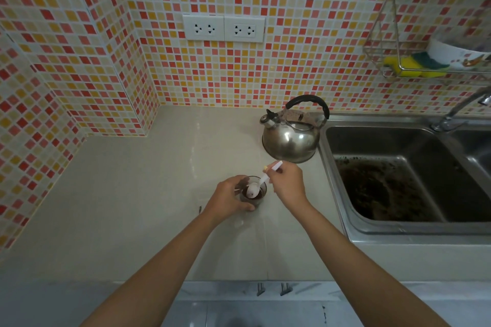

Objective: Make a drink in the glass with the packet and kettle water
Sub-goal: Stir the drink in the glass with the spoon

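Note:
A small clear glass (pixel 256 198) with dark brown liquid stands on the beige counter (pixel 132 194). My left hand (pixel 228 200) wraps around its left side and grips it. My right hand (pixel 287 183) pinches the handle of a white plastic spoon (pixel 259 184), whose bowl sits at the surface of the dark liquid inside the glass. A steel whistling kettle (pixel 291 134) with a black handle rests on the counter behind the glass, beside the sink. No packet is visible.
A steel sink (pixel 398 175) with dark residue lies to the right, with a tap (pixel 457 111) at the back. A wire rack (pixel 414 61) with a yellow-green sponge and a bowl hangs on the tiled wall. Two double sockets (pixel 223 28) are above the counter.

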{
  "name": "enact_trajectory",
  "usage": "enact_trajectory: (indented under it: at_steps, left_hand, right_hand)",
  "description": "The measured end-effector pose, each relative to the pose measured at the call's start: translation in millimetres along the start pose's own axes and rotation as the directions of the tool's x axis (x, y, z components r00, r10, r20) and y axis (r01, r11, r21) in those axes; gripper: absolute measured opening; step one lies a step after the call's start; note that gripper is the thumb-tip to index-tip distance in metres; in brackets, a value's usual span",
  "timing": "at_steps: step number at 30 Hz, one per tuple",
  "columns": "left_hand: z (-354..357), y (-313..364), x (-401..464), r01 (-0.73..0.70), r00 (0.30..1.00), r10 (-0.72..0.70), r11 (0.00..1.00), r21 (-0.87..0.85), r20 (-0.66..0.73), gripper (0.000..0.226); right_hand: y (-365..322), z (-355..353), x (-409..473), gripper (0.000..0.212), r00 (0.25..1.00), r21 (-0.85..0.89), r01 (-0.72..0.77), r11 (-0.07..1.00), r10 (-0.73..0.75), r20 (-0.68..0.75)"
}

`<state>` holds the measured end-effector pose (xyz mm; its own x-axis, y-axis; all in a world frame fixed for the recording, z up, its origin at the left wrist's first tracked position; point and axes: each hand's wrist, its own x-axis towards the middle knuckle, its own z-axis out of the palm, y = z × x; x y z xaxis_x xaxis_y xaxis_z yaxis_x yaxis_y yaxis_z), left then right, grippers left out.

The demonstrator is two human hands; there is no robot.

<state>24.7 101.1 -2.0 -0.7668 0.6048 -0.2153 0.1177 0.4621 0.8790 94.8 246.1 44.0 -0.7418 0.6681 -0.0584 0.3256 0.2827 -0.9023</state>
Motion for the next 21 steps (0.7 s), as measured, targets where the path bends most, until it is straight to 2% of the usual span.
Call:
enact_trajectory:
  at_steps: [3, 5, 7, 9, 11, 13, 16, 18, 21]
  left_hand:
    - [0.1, 0.3, -0.7, 0.000, 1.000, 0.000, 1.000, -0.004, 0.007, 0.078]
    - [0.1, 1.0, -1.6, -0.004, 1.000, 0.004, 1.000, 0.003, 0.012, 0.078]
    - [0.2, 2.5, -2.0, 0.003, 1.000, -0.003, 1.000, 0.016, 0.010, 0.081]
    - [0.3, 3.5, -2.1, 0.013, 1.000, -0.013, 1.000, 0.027, 0.007, 0.084]
    - [0.7, 3.1, -1.6, 0.013, 1.000, -0.013, 1.000, 0.028, 0.001, 0.084]
    - [1.1, 2.6, -1.5, 0.014, 1.000, -0.014, 0.999, 0.028, -0.004, 0.083]
    - [1.3, 2.8, -1.6, 0.016, 1.000, -0.016, 0.999, 0.033, 0.004, 0.083]
    - [0.8, 3.3, -2.3, 0.016, 1.000, -0.016, 0.999, 0.027, 0.006, 0.083]
    - [0.2, 3.3, -2.5, 0.002, 1.000, -0.002, 1.000, 0.025, 0.002, 0.081]
  right_hand:
    - [-2.4, 4.4, -5.6, 0.021, 0.969, -0.189, 0.198, 0.962, -0.164, 0.183]
    - [1.9, 7.0, -7.0, 0.021, 0.934, -0.323, 0.289, 0.901, -0.192, 0.301]
    - [7.3, 6.5, -5.1, 0.023, 0.948, -0.363, 0.241, 0.900, -0.139, 0.285]
    - [10.7, 6.0, -3.3, 0.031, 0.973, -0.324, 0.131, 0.937, -0.059, 0.222]
    - [11.3, 8.5, -5.1, 0.036, 0.978, -0.268, 0.083, 0.960, -0.026, 0.209]
    - [9.8, 10.8, -9.4, 0.029, 0.977, -0.219, 0.096, 0.971, -0.050, 0.205]
    - [11.8, 9.6, -9.8, 0.043, 0.979, -0.266, 0.147, 0.953, -0.102, 0.177]
    - [11.8, 8.7, -8.4, 0.047, 0.983, -0.312, 0.121, 0.942, -0.071, 0.168]
    - [8.2, 12.8, -9.2, 0.034, 0.979, -0.256, 0.089, 0.963, -0.038, 0.198]
